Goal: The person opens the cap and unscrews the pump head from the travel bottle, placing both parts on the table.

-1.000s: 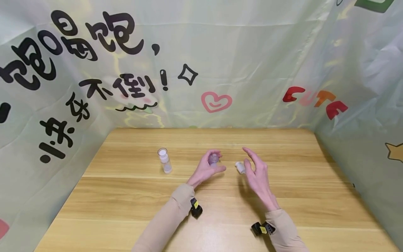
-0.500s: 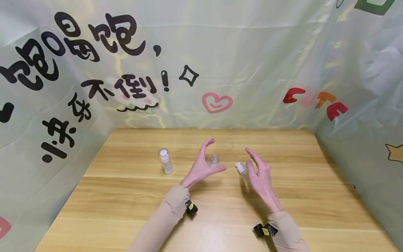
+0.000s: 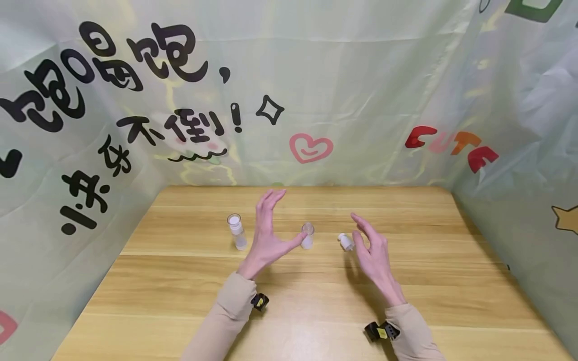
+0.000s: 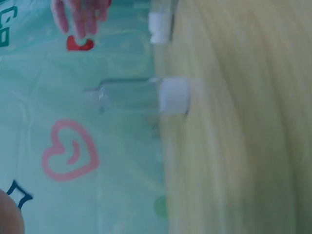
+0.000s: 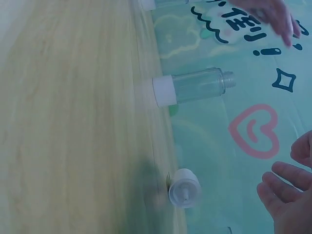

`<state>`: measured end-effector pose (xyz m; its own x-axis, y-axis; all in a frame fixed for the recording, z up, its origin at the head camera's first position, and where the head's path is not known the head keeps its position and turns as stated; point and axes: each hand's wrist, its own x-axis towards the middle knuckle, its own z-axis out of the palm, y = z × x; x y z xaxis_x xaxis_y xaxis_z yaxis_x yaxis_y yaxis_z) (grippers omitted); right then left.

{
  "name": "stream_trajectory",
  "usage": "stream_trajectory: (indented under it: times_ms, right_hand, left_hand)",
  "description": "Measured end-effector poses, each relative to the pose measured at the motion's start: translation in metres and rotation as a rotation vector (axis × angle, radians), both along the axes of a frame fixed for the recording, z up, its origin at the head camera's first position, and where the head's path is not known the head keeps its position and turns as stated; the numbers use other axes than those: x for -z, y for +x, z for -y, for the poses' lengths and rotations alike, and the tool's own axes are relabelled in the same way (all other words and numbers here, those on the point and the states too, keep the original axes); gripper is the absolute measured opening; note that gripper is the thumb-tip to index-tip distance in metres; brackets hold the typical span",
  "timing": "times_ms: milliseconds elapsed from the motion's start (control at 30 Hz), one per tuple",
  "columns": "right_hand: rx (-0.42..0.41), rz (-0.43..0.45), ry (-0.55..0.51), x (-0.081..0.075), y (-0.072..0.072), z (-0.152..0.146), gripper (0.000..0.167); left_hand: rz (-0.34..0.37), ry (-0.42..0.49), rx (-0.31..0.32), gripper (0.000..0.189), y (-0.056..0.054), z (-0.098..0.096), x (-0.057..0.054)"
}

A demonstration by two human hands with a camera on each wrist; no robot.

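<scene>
A small clear bottle (image 3: 307,239) with a white base stands upright mid-table. Its threaded neck (image 5: 228,79) is bare in the right wrist view. My left hand (image 3: 266,243) is spread wide just left of it, with the thumb tip overlapping the bottle's edge in the head view. A white pump head (image 3: 346,241) lies on its side to the bottle's right, its hollow underside showing in the right wrist view. Beside the pump head hovers my right hand (image 3: 374,253), fingers loosely bent and holding nothing.
A second bottle (image 3: 237,232), with a white top under a clear cap, stands upright to the left. The wooden table (image 3: 316,311) ends at a printed cloth backdrop (image 3: 361,100), which also rises along both sides.
My left hand has let go of the clear bottle, opened, and moved left away from it. The bottle stays standing in place. My right hand has barely moved.
</scene>
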<state>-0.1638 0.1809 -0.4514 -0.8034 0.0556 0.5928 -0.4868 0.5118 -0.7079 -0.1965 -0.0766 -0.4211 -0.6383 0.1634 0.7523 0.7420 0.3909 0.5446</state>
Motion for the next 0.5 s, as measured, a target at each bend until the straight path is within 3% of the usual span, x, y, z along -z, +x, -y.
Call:
stream_trajectory:
  times_ms: [100, 200, 333, 500]
  right_hand:
    - [-0.011, -0.008, -0.002, 0.000, 0.000, 0.000, 0.040]
    - [-0.028, -0.018, -0.028, 0.000, 0.001, -0.001, 0.039]
    - [-0.031, -0.033, -0.060, -0.003, 0.002, -0.002, 0.038]
    - [-0.006, -0.043, -0.057, -0.006, 0.003, -0.003, 0.037]
  left_hand:
    - [-0.135, 0.016, -0.081, 0.091, 0.000, 0.012, -0.003]
    - [-0.201, 0.055, -0.139, 0.087, 0.002, 0.025, -0.003]
    - [-0.220, 0.123, -0.196, 0.084, 0.007, 0.042, -0.001]
    - [-0.162, 0.205, -0.276, 0.092, 0.010, 0.058, 0.006]
